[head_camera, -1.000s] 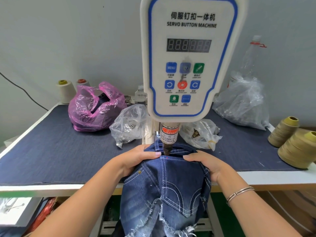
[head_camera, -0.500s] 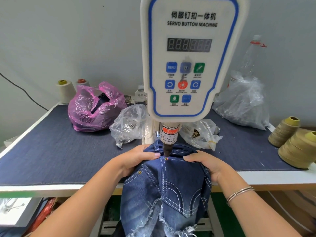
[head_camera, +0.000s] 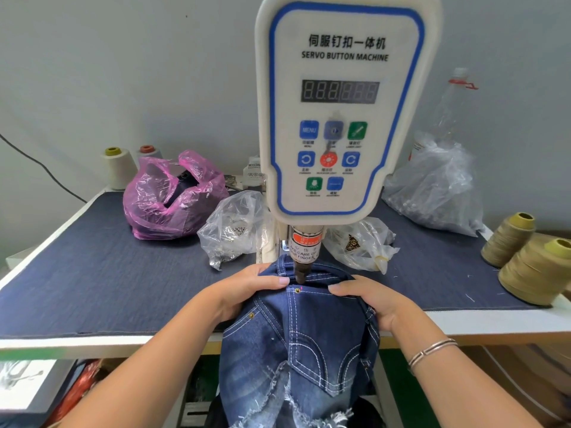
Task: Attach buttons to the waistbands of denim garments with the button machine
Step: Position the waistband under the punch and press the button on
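- The denim garment (head_camera: pixel 302 344) is lying over the front edge of the surface (head_camera: pixel 102 288), its upper edge sitting under the punch (head_camera: pixel 300 273) of the button machine (head_camera: pixel 340 112), while the frayed hem is hanging down below.
- The left hand (head_camera: pixel 247 291) is pressing flat on the denim just left of the punch, and the right hand (head_camera: pixel 367 301) is curling over the fabric's right edge and gripping it; both seem to be keeping the cloth taut and still, with fingertips lying near the punch on either side.
- A small metal rivet (head_camera: pixel 297 291) is showing on the denim just in front of the punch tip, between the two hands.
- A pink bag (head_camera: pixel 170 199) is holding something dark; what it is cannot be told.
- Two clear bags (head_camera: pixel 234 230) beside the machine column appear to be holding small metal hardware.
- A larger clear bag (head_camera: pixel 432 193) is sitting behind on the right, with a plastic bottle (head_camera: pixel 451 109) standing at it.
- Thread cones (head_camera: pixel 531 270) are standing at the right edge.
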Motion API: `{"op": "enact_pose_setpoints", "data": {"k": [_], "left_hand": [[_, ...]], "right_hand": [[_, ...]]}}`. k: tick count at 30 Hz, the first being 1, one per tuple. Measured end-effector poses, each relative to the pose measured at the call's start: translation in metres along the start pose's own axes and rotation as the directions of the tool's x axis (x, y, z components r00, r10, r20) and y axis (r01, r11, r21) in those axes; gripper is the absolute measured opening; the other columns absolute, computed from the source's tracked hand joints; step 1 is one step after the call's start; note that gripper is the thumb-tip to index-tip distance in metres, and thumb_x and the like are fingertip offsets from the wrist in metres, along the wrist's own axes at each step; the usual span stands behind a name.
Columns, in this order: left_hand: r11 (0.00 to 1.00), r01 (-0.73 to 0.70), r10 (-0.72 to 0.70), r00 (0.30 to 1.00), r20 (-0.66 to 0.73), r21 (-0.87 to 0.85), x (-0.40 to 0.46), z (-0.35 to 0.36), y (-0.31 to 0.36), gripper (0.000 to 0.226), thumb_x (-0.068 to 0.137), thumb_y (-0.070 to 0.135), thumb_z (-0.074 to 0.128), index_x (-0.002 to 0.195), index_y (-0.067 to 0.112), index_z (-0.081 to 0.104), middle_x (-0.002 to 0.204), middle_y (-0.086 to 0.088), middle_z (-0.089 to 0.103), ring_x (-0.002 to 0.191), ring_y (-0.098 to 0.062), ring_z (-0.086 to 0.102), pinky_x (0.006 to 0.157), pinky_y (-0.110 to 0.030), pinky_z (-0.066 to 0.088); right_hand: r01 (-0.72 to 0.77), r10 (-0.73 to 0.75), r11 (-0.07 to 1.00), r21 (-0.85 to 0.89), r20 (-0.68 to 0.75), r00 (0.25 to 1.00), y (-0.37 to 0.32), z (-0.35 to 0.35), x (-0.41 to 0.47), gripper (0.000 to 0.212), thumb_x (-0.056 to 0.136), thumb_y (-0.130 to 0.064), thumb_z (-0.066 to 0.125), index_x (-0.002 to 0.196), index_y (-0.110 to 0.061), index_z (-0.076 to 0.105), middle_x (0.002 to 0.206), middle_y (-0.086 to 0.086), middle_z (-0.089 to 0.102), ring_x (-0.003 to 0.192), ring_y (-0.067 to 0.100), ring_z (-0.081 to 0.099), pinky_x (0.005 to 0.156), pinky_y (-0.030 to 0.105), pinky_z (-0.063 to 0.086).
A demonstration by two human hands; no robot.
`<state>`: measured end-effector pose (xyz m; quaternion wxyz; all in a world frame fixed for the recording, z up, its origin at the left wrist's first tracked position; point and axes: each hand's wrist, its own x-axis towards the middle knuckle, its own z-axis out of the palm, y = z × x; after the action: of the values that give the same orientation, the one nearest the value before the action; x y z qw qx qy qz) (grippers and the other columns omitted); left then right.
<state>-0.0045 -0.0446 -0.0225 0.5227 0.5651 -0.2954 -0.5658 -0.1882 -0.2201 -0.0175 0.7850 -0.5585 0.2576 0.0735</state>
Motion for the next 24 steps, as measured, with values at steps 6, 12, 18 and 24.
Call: {"op": "enact_pose_setpoints", "data": {"k": [6,12,18,24], "left_hand": [[0.998,0.001,0.000,1.000,-0.012,0.060,-0.002,0.003,0.002,0.055,0.062,0.037,0.085,0.111,0.017,0.070,0.114,-0.017,0.070,0.104,-0.031,0.068,0.089,-0.039,0.053],[0.993,0.039,-0.044,0.998,0.040,0.113,-0.007,0.001,0.008,0.045,0.064,0.036,0.080,0.106,0.020,0.074,0.113,-0.015,0.071,0.105,-0.032,0.067,0.094,-0.041,0.052],[0.999,0.030,-0.032,0.996,0.088,0.025,-0.020,-0.010,0.009,0.058,0.053,0.047,0.089,0.100,0.016,0.077,0.109,-0.010,0.072,0.099,-0.024,0.069,0.086,-0.035,0.054],[0.991,0.061,-0.061,0.998,-0.007,0.116,-0.026,-0.001,0.017,0.031,0.070,0.044,0.069,0.087,0.021,0.079,0.102,-0.001,0.074,0.091,-0.014,0.069,0.080,-0.024,0.052]], "right_hand": [[-0.066,0.067,0.998,-0.017,0.003,0.998,-0.004,0.004,-0.004,0.023,0.070,-0.022,0.075,0.093,-0.019,0.079,0.103,0.011,0.074,0.086,0.020,0.072,0.068,0.030,0.057],[-0.080,0.083,0.993,-0.083,0.035,0.996,-0.010,0.010,-0.007,0.025,0.067,-0.023,0.074,0.091,-0.017,0.079,0.098,0.006,0.075,0.083,0.016,0.072,0.069,0.027,0.056],[-0.063,0.088,0.981,-0.183,0.133,0.987,-0.012,0.023,-0.012,0.032,0.065,-0.022,0.073,0.097,-0.019,0.073,0.097,0.000,0.075,0.087,0.013,0.071,0.075,0.026,0.055],[-0.111,0.142,0.972,-0.205,0.142,0.980,-0.004,0.035,-0.019,0.022,0.080,-0.026,0.068,0.099,-0.023,0.078,0.109,0.003,0.073,0.099,0.016,0.070,0.081,0.028,0.055]]}}
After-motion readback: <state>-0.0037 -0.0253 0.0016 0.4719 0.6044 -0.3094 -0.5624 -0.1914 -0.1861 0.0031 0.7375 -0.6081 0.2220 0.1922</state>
